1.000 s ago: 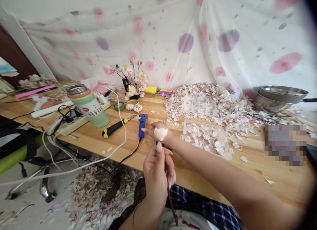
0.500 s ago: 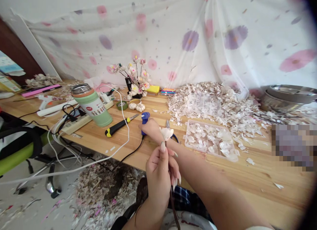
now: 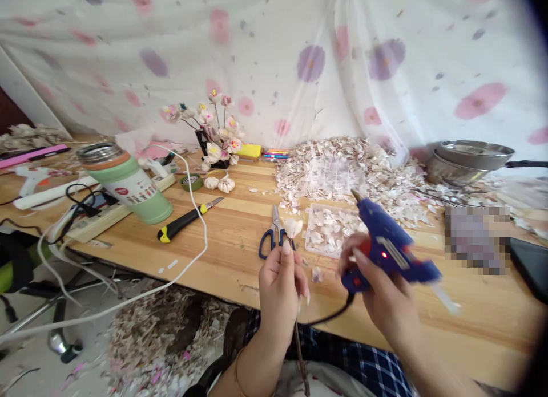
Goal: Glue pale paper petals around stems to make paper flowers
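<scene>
My left hand (image 3: 280, 280) pinches the top of a thin brown stem (image 3: 299, 351) that carries a small white petal flower (image 3: 293, 228). On the right, my right hand (image 3: 383, 288) is wrapped round a blue glue gun (image 3: 387, 237), its nozzle pointing up and left and a red light lit on its side. Just behind the flower lie dark-handled scissors (image 3: 275, 220). A clear tray of white petals (image 3: 334, 229) sits between the flower and the glue gun. One loose petal (image 3: 317, 274) rests on the wood between my hands.
On the wooden table (image 3: 231, 237) are a yellow-black knife (image 3: 184, 222), a green cup (image 3: 141, 186), a power strip (image 3: 94, 217), a white cable, a flower arrangement (image 3: 218, 129), green tape (image 3: 191, 182), a petal pile (image 3: 385, 180), metal pans (image 3: 462, 163) and a dark phone-like object (image 3: 528, 263).
My right hand has lifted the blue glue gun off the table and brought it to the right. The scissors have come into full view. The view has shifted right; my left hand still holds the stem.
</scene>
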The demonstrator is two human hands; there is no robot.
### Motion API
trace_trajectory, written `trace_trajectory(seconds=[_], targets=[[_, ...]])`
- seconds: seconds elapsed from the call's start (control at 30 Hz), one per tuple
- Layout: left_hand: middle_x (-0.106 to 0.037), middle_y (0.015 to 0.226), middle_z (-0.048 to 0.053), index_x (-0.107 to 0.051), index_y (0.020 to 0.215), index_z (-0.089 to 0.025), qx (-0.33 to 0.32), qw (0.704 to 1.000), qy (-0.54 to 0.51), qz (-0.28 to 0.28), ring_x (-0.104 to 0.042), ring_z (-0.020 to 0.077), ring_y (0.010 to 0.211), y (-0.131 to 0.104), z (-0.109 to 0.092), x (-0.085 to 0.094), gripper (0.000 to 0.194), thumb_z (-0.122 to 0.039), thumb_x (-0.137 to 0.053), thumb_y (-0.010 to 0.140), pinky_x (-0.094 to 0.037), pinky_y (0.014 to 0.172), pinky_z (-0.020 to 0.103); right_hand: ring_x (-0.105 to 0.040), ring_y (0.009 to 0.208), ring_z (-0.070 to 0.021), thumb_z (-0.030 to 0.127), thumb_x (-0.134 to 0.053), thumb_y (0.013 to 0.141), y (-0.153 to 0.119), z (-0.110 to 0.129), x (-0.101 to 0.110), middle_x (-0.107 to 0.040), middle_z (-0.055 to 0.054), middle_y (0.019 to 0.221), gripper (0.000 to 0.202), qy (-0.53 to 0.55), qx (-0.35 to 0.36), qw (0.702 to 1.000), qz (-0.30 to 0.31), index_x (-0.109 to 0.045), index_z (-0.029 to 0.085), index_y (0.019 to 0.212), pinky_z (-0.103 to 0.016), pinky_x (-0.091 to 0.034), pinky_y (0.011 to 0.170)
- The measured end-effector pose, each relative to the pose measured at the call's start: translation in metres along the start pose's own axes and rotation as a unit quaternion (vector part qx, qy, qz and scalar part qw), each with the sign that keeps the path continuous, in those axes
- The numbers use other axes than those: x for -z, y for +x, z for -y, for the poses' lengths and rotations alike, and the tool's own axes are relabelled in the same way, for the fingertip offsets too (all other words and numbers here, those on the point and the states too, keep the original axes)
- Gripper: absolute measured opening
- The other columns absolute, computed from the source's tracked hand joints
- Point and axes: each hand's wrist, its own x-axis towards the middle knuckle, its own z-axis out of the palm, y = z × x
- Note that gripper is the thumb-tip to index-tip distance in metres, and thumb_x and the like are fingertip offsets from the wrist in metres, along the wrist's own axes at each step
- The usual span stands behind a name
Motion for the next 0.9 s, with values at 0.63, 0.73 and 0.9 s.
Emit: trace_trajectory(seconds=[0.63,0.73,0.9], targets=[[-0.038,0.034,-0.010,-0.048,0.062,-0.019,0.054,0.988,0.125,0.069,-0.028,0.0035,0.028,0.013,0.036,-0.019,0.048,-0.062,-0.062,0.078,-0.018,0.031,0.014,-0.051,0.054,-0.0117,0.017,-0.060,0.080,-0.037,-0.031,0.023,-0.047,0.003,0.065,0.018,-0.338,0.151,0.929,0.026,-0.048,0.022,0.068,-0.024,-0.042,0.052],[-0.036,0.034,-0.010,-0.047,0.060,-0.019,0.062,0.988,0.125,0.068,-0.026,0.0035,0.028,0.013,0.036,-0.019,0.048,-0.060,-0.063,0.078,-0.018,0.030,0.015,-0.049,0.053,-0.0106,0.018,-0.061,0.081,-0.037,-0.031,0.023,-0.045,0.004,0.064,0.022,-0.343,0.136,0.929,0.028,-0.045,0.021,0.065,-0.023,-0.040,0.051],[-0.036,0.034,-0.010,-0.047,0.060,-0.019,0.071,0.987,0.129,0.068,-0.026,0.0035,0.027,0.014,0.035,-0.020,0.047,-0.059,-0.062,0.079,-0.018,0.029,0.015,-0.050,0.054,-0.0107,0.020,-0.061,0.082,-0.036,-0.033,0.023,-0.047,0.003,0.065,0.021,-0.354,0.109,0.929,0.027,-0.046,0.021,0.067,-0.024,-0.040,0.052]])
